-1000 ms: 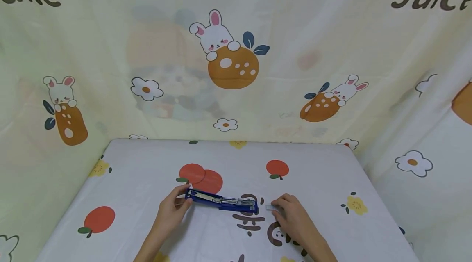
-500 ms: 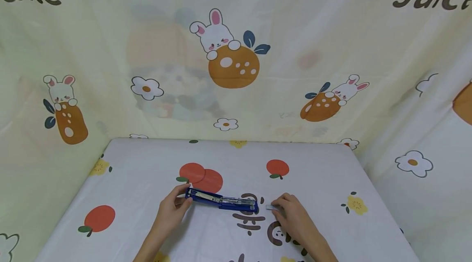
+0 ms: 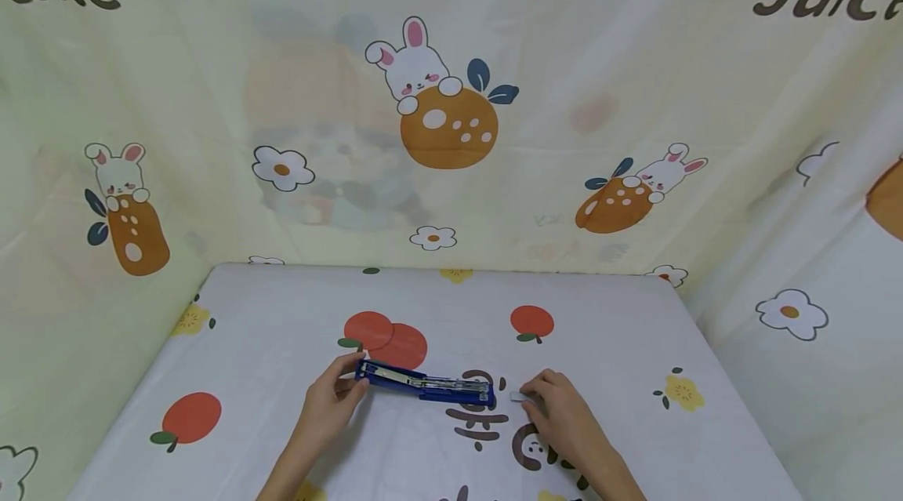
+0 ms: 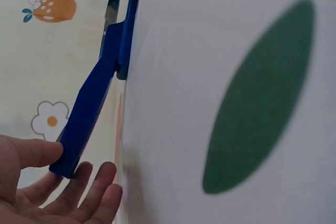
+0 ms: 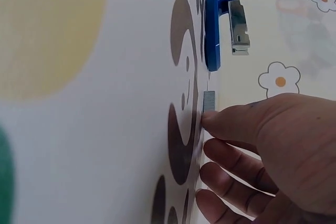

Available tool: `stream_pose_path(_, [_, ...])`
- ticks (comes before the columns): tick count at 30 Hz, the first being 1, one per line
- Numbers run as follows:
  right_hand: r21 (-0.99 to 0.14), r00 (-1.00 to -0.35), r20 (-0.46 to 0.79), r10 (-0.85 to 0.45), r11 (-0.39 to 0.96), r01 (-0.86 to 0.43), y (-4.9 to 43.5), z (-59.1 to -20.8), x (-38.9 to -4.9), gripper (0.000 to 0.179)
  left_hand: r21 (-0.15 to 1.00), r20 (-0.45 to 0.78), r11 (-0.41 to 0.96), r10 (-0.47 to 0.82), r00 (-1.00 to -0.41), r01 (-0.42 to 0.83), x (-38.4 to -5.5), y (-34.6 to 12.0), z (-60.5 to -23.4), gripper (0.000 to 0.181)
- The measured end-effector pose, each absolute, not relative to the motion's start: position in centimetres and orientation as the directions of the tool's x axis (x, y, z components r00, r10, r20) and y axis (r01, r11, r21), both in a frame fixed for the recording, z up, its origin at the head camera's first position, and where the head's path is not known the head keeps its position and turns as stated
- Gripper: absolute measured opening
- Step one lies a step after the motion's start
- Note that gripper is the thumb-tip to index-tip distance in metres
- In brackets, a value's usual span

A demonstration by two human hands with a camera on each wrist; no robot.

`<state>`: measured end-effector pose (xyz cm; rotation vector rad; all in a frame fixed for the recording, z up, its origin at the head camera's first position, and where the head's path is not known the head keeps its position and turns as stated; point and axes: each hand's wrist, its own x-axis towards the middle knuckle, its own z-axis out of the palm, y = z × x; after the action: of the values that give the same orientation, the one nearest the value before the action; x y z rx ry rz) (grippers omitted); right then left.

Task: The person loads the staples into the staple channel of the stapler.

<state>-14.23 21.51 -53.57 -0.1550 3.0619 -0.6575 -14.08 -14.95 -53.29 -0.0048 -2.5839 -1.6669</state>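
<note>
A blue stapler (image 3: 423, 385) lies opened out on the table, its metal staple channel (image 4: 111, 11) exposed. My left hand (image 3: 333, 401) pinches the end of its swung-back top part between thumb and fingers; in the left wrist view that end is tilted up off the cloth. Just right of the stapler's other end, my right hand (image 3: 560, 413) pinches a small strip of staples (image 5: 209, 99) with thumb and forefinger. The strip is apart from the stapler and close to the cloth. Part of it is hidden under the fingertips.
A white printed cloth (image 3: 268, 360) with fruit and flower patterns covers the table. Behind and at both sides hang pale curtains (image 3: 324, 93) with rabbit prints, close around the table's edges.
</note>
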Motion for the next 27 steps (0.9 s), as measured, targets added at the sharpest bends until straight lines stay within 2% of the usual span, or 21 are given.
stream_pose_path(27, [-0.429,-0.997,-0.001,-0.077,0.901,-0.069,21.43,-53.29,-14.41,0.013,0.905,0.033,0.424,-0.047,-0.998,0.010,-14.26,-14.91,-53.58,0.042])
